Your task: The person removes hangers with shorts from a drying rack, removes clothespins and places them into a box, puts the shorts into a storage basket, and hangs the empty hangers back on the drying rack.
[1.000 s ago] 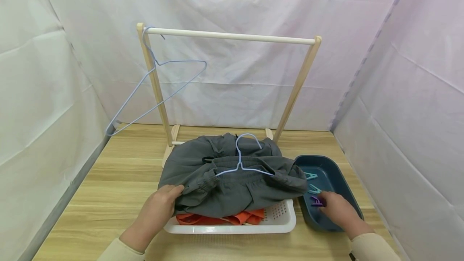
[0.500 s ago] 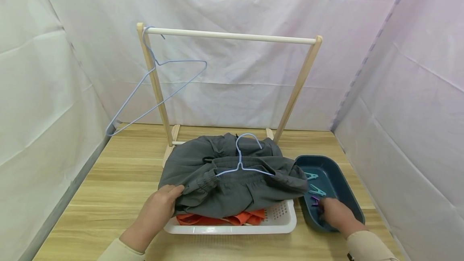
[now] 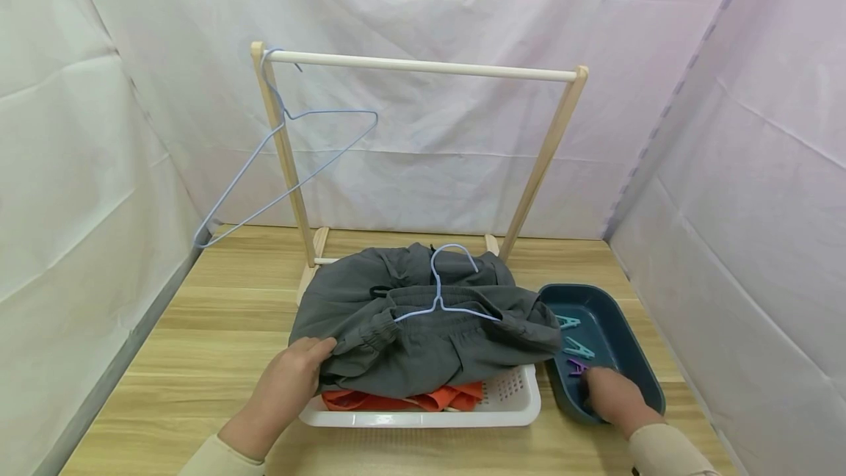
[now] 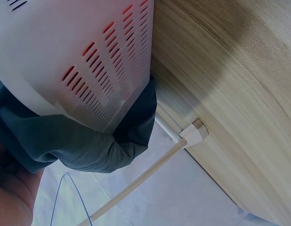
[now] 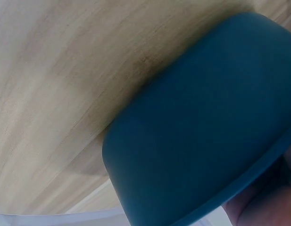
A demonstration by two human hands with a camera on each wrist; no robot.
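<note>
Dark grey trousers (image 3: 449, 358) with an elastic waistband lie over a white basket (image 3: 423, 419). A light blue hanger (image 3: 438, 289) sits inside the waistband, its hook pointing up. My left hand (image 3: 284, 388) grips the waistband's left end between thumb and fingers; the left wrist view shows the cloth (image 4: 84, 146) bunched at that hand. My right hand (image 3: 615, 397) reaches down into a dark blue tray (image 3: 624, 333), fingertips hidden, right beside a purple clothespin (image 3: 577, 366). Two teal clothespins (image 3: 579, 347) lie farther back in the tray.
Behind the basket stands a wooden rack with a white rail (image 3: 416, 65). A second blue hanger (image 3: 324, 167) hangs from its left end. Orange cloth (image 3: 449, 397) shows inside the basket. White fabric walls enclose the table on the left, right and back.
My right hand has shifted slightly right and toward me inside the tray, baring more of the teal clothespin. The left hand, trousers and hanger have stayed put.
</note>
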